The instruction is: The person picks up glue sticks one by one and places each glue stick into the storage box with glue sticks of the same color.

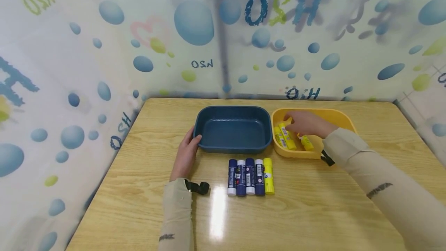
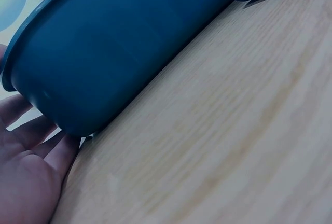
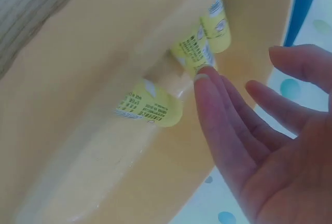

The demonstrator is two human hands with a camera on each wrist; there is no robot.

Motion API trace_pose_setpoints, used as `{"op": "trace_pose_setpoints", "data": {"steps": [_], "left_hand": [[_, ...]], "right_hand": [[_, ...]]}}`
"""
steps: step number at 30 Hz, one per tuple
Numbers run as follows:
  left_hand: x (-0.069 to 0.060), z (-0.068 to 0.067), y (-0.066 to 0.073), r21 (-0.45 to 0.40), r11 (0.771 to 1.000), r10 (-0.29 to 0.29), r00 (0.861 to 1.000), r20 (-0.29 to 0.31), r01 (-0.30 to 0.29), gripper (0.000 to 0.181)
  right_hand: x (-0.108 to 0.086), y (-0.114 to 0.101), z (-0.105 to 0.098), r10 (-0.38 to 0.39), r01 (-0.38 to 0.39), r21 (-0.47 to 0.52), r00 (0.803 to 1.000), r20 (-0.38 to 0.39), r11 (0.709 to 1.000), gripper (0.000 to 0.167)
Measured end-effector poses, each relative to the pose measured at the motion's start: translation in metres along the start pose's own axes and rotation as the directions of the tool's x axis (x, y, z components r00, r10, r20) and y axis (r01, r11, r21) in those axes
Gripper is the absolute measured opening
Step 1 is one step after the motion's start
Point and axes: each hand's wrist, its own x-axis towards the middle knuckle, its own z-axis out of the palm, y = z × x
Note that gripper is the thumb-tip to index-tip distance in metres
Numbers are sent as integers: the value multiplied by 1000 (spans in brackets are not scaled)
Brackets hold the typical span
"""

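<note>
Reaching into the yellow tray, the right hand, fingers loosely parted, held nothing that showed; the nearest glue stick, right of middle, sloped lower-right just below it; the left hand pinched the blue tray.

Dark blue rectangular tray, rounded corners, upright, just left of yellow tray. Yellow glue sticks, labels printed, lying inside yellow tray: cluster at left, another apart rightward.
</note>
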Motion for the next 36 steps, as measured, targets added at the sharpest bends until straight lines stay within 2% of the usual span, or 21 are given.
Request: {"op": "trace_pose_setpoints", "data": {"steps": [5,10,15,21,27,36], "left_hand": [[1,0,-1,-2,1000,3,1000,1,-3,48],[1,-1,-2,14,1000,-11,1000,-3,11,48],[2,-4,0,55,998,2,1000,-1,-2,50],[4,-3,3,20,1000,11,1000,3,-11,50],[5,-1,3,7,1000,13,1000,0,-13,49],[1,-1,1,5,1000,-13,1000,-2,13,47]], "right_hand": [[-13,2,3,-48,48,6,998,-32,999,44],[-21,7,4,-50,54,73,997,-53,996,48],[-28,9,6,-41,54,93,989,-140,994,50],[-43,6,9,-67,102,125,965,-254,987,49],[-65,2,12,-33,108,188,932,-362,976,47],[-85,-12,37,-33,150,228,894,-448,962,51]]}}
